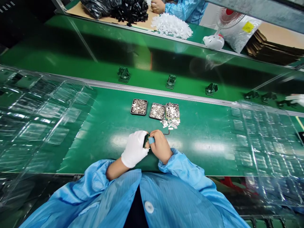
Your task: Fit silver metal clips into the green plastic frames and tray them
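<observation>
My left hand, in a white glove, is closed around a small green circuit board held low over the bench near my body. Bare except for a blue wrap on the thumb, my right hand presses its fingers together at the board's right edge. Whether a small part sits between those fingertips is hidden. Beyond the hands stand a left tray, a middle tray and a right tray of small shiny metal pieces. Loose flat metal pieces are spilled before the right tray, beside a thin bent rod.
Clear plastic blister trays flank me, a left stack and a right stack. Several circuit boards lie on the green strip behind a metal rail. Across it are a co-worker's hand, white pieces and a fan.
</observation>
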A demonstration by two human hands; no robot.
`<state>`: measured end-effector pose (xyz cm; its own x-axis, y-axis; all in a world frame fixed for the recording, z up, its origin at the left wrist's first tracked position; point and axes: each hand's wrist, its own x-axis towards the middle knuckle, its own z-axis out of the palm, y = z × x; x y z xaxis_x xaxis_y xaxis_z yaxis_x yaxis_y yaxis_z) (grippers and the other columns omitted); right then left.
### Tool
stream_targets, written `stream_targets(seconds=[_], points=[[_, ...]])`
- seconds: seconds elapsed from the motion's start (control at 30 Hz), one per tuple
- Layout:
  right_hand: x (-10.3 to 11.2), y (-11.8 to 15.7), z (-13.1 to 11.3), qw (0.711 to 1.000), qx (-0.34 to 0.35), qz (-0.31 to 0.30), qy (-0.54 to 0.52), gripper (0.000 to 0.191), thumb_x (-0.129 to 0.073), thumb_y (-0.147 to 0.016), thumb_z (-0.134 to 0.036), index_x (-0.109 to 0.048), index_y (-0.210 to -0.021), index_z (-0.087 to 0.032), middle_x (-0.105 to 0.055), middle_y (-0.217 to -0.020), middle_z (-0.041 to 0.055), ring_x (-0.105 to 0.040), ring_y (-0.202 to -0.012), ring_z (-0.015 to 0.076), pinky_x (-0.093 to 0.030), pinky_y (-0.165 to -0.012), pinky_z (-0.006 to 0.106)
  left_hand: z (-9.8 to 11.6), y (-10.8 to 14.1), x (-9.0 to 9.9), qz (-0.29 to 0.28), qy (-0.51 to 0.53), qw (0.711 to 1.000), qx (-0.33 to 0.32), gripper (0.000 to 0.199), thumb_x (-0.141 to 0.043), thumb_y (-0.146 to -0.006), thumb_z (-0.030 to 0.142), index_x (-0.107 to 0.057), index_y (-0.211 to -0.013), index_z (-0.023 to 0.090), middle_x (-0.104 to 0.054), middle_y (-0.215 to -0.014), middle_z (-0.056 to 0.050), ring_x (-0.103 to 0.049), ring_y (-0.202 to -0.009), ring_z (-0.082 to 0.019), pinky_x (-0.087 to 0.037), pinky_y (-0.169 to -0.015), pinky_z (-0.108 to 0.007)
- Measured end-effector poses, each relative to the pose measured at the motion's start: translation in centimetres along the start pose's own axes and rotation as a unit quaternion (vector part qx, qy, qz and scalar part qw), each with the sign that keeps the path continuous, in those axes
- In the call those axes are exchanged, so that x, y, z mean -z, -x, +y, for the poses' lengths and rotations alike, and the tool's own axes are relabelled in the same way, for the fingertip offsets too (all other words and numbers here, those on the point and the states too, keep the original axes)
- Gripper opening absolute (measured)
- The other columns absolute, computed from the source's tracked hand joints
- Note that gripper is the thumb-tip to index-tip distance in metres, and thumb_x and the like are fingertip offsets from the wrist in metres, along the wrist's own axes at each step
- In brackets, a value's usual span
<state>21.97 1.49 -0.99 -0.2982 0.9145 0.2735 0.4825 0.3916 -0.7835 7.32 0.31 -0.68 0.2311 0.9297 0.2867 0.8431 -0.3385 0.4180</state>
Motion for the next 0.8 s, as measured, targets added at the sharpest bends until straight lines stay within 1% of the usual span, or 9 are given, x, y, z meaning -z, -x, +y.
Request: stream_targets(seconds=[0.1, 0.17, 0.27, 0.37, 0.43, 0.57, 0.63, 0.7, 0.8], points=[[0.5, -0.4, 0.5, 1.000, 0.000, -0.015, -0.019, 0.012, -0.043, -0.085, -0.012, -0.051, -0.087, -0.020, -0.058, -0.090, 0.0069, -0.056, -0.088, 0.0196, -0.047, -0.081, 0.034, -0.2, 0.2, -0.1, -0.016, 0.077, 0.997, -0.006, 0.042, -0.054, -0.074, 0.031, -0.049, -0.111, 0.012, -0.059, -0.104, -0.015, -0.058, -0.097, -0.031, -0.048, -0.081, -0.045], [1.5, -0.9, 0.9, 0.998, 0.004, -0.026, -0.052, 0.008, -0.047, -0.087, -0.017, -0.054, -0.091, -0.020, -0.059, -0.090, 0.0052, -0.057, -0.086, 0.0177, -0.048, -0.079, 0.031, -0.8, 0.2, 0.2, -0.050, 0.159, 0.986, -0.006, 0.049, -0.055, -0.076, 0.037, -0.044, -0.118, 0.014, -0.057, -0.113, -0.015, -0.056, -0.105, -0.029, -0.047, -0.088, -0.044], [3.2, -2.1, 1.7, 0.998, -0.017, 0.010, -0.052, 0.010, -0.050, -0.089, -0.023, -0.057, -0.095, -0.021, -0.062, -0.091, 0.0035, -0.059, -0.086, 0.0165, -0.047, -0.080, 0.030, -2.1, 0.2, 0.7, -0.089, 0.254, 0.963, 0.028, 0.044, -0.053, -0.082, 0.036, -0.042, -0.120, 0.017, -0.055, -0.120, -0.013, -0.053, -0.115, -0.026, -0.044, -0.098, -0.042], [4.4, -4.4, 2.4, 0.998, -0.032, 0.028, 0.042, 0.016, -0.045, -0.090, -0.019, -0.061, -0.090, -0.019, -0.065, -0.091, 0.0051, -0.059, -0.089, 0.0184, -0.046, -0.083, 0.032, -3.3, 0.4, 0.8, -0.097, 0.290, 0.950, 0.064, 0.044, -0.054, -0.082, 0.035, -0.042, -0.120, 0.018, -0.052, -0.127, -0.013, -0.047, -0.125, -0.026, -0.038, -0.106, -0.044], [4.8, -6.5, 2.9, 0.988, -0.027, -0.024, 0.152, 0.020, -0.045, -0.089, -0.014, -0.064, -0.094, -0.017, -0.066, -0.095, 0.0074, -0.057, -0.094, 0.0209, -0.044, -0.087, 0.034, -3.8, 0.6, 0.9, -0.101, 0.298, 0.947, 0.071, 0.052, -0.057, -0.081, 0.038, -0.040, -0.125, 0.018, -0.050, -0.131, -0.014, -0.045, -0.127, -0.027, -0.035, -0.109, -0.046], [4.6, -10.1, 3.6, 0.924, -0.023, -0.138, 0.357, 0.028, -0.046, -0.084, -0.004, -0.068, -0.095, -0.017, -0.067, -0.100, 0.0100, -0.053, -0.102, 0.0253, -0.027, -0.106, 0.047, -4.5, 0.9, 1.3, -0.080, 0.326, 0.939, 0.072, 0.060, -0.055, -0.083, 0.043, -0.035, -0.132, 0.016, -0.046, -0.137, -0.015, -0.044, -0.128, -0.027, -0.033, -0.110, -0.048], [4.4, -11.0, 3.9, 0.901, -0.024, -0.158, 0.403, 0.028, -0.045, -0.083, -0.003, -0.068, -0.092, -0.017, -0.067, -0.097, 0.0104, -0.053, -0.100, 0.0255, -0.020, -0.108, 0.049, -5.0, 1.1, 1.7, -0.064, 0.336, 0.935, 0.096, 0.057, -0.052, -0.085, 0.044, -0.037, -0.132, 0.016, -0.048, -0.136, -0.016, -0.047, -0.126, -0.026, -0.035, -0.109, -0.048], [4.2, -11.2, 4.1, 0.894, -0.023, -0.157, 0.420, 0.028, -0.044, -0.084, -0.003, -0.067, -0.093, -0.016, -0.067, -0.096, 0.0110, -0.054, -0.098, 0.0253, -0.020, -0.108, 0.048, -5.5, 1.3, 2.0, -0.055, 0.334, 0.932, 0.126, 0.052, -0.051, -0.086, 0.044, -0.040, -0.129, 0.016, -0.052, -0.133, -0.016, -0.050, -0.123, -0.026, -0.038, -0.107, -0.048], [4.2, -10.8, 4.4, 0.906, -0.026, -0.131, 0.401, 0.027, -0.043, -0.084, -0.004, -0.065, -0.096, -0.015, -0.067, -0.098, 0.0118, -0.054, -0.097, 0.0254, -0.022, -0.106, 0.046, -6.3, 1.3, 2.4, -0.047, 0.322, 0.933, 0.154, 0.048, -0.051, -0.086, 0.044, -0.047, -0.124, 0.015, -0.057, -0.126, -0.015, -0.054, -0.118, -0.025, -0.040, -0.105, -0.047]])
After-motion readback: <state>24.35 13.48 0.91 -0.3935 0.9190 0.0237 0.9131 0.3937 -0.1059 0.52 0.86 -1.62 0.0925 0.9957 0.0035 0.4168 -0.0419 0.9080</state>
